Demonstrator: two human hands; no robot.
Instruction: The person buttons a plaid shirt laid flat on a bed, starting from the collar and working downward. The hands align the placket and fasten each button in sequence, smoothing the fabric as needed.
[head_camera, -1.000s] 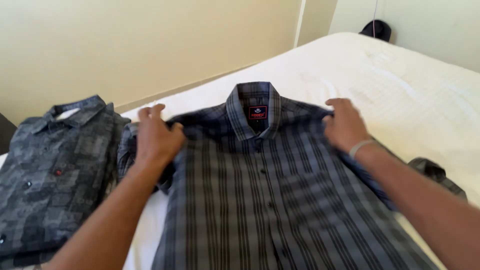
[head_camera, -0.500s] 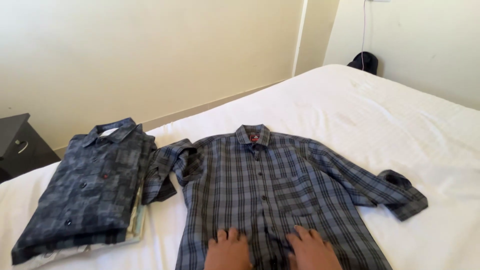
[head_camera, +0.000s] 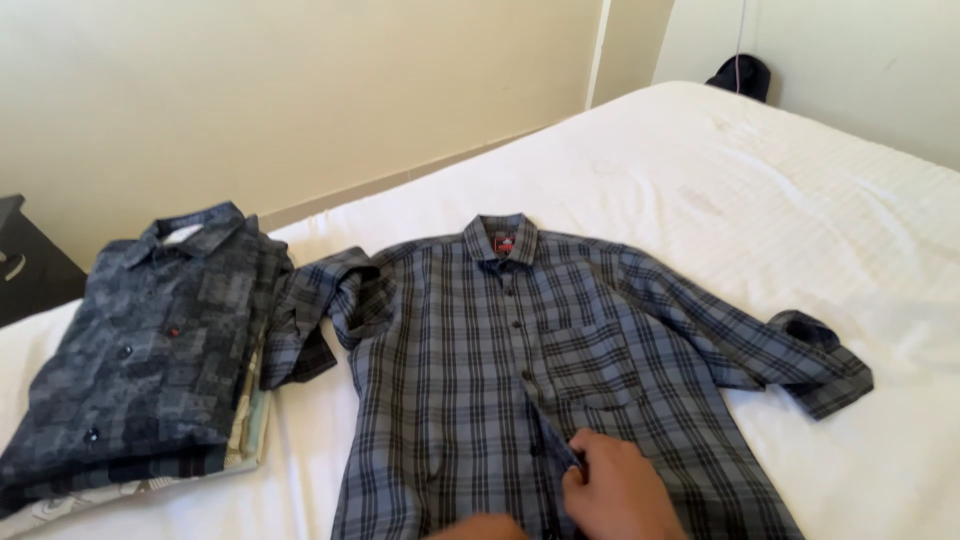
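Shirt (head_camera: 520, 390): spread flat, front up, on the bed (head_camera: 800, 200).
Right hand (head_camera: 615, 490): pinches the button strip.
Left hand (head_camera: 480, 528): barely visible, grip unclear.
Pile (head_camera: 150, 350): folded shirts alongside.

Bed (head_camera: 800, 200) covered with a white sheet, faint stripe texture, a few light stains near the far corner. Cream wall (head_camera: 300, 90) behind it, pale baseboard along the bottom. Second wall (head_camera: 860, 60) on the right, whiter. Dark nightstand (head_camera: 25, 265) at the left edge. Black object (head_camera: 740, 75) past the bed's far corner; a thin cord hangs above it. Soft, even daylight.
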